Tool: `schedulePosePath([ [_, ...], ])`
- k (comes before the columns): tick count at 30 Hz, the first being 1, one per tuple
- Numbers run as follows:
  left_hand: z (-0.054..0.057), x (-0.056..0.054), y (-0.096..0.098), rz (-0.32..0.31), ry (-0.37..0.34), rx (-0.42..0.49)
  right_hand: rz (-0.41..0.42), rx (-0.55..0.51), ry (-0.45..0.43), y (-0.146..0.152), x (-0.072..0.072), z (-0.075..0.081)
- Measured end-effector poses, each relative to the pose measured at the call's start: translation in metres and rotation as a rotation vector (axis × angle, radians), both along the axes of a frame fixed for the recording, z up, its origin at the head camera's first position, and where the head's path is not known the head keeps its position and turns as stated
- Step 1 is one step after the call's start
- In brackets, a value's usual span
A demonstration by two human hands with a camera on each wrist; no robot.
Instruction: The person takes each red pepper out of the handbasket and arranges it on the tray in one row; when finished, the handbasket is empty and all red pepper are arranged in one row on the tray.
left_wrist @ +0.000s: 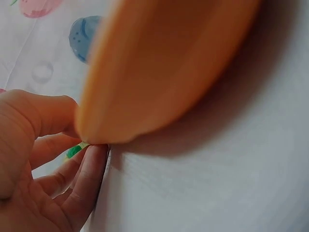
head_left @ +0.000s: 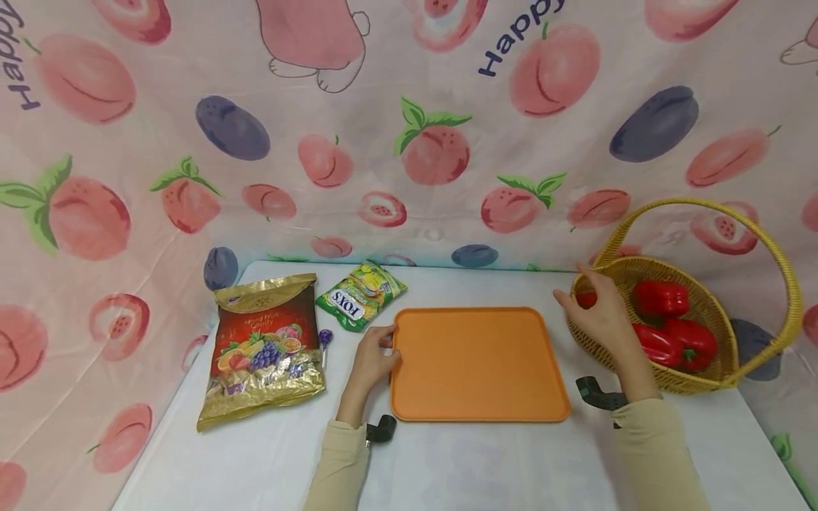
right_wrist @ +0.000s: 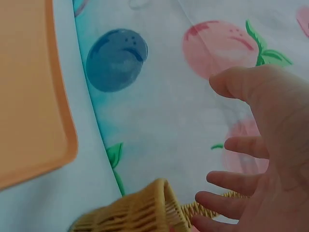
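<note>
An orange tray (head_left: pixel 476 365) lies flat on the white table. My left hand (head_left: pixel 371 358) is at its left edge; in the left wrist view the thumb and fingers (left_wrist: pixel 94 159) pinch the tray's rim (left_wrist: pixel 108 137). Over the left rim of a yellow wicker basket (head_left: pixel 728 355) hovers my right hand (head_left: pixel 603 316), thumb and fingers spread and holding nothing. Red bell peppers (head_left: pixel 661 298) lie inside the basket, one of them partly hidden behind that hand. The right wrist view shows the spread fingers (right_wrist: pixel 234 181) above the basket's rim (right_wrist: pixel 130 210).
Left of the tray lie a large red-and-gold bag of mixed fruit candy (head_left: pixel 268 348), a purple-wrapped lollipop (head_left: pixel 325 339) and a green-yellow Fox's candy bag (head_left: pixel 361 294). A fruit-print cloth (head_left: pixel 383 170) hangs behind the table. The basket's tall handle (head_left: pixel 776 248) arches over it.
</note>
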State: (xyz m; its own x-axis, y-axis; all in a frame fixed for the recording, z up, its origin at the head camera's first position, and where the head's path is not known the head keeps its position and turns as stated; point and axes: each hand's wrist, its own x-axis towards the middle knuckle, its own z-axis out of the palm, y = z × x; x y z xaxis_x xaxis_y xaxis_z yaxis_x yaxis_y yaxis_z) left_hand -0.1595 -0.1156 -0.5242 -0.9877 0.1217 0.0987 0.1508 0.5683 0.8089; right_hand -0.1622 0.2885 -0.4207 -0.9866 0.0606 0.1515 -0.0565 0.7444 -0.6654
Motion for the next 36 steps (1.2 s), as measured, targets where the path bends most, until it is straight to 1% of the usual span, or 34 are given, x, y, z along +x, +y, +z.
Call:
schedulePosePath([
  [6,0.0,0.0,-0.001,0.0,0.003,0.008,-0.012,0.016,-0.066,0.013,0.0,0.005],
  [12,-0.001,-0.001,-0.001,-0.001,-0.015,0.005,0.01,0.045,-0.065,0.025,-0.002,0.006],
  [16,-0.001,-0.001,-0.001,0.002,-0.038,0.006,0.028,0.057,-0.093,0.036,-0.007,0.003],
  [19,-0.001,0.0,-0.001,-0.001,-0.043,0.01,0.035,0.057,-0.136,0.043,-0.011,0.003],
  [26,0.002,0.0,0.0,-0.004,-0.036,0.025,0.08,0.078,-0.188,0.063,-0.019,0.001],
  [31,0.004,0.0,0.0,0.002,-0.039,0.021,0.102,0.102,-0.273,0.073,-0.023,0.001],
  [36,0.001,0.001,-0.001,0.005,-0.042,0.014,0.131,0.096,-0.339,0.08,-0.025,0.0],
])
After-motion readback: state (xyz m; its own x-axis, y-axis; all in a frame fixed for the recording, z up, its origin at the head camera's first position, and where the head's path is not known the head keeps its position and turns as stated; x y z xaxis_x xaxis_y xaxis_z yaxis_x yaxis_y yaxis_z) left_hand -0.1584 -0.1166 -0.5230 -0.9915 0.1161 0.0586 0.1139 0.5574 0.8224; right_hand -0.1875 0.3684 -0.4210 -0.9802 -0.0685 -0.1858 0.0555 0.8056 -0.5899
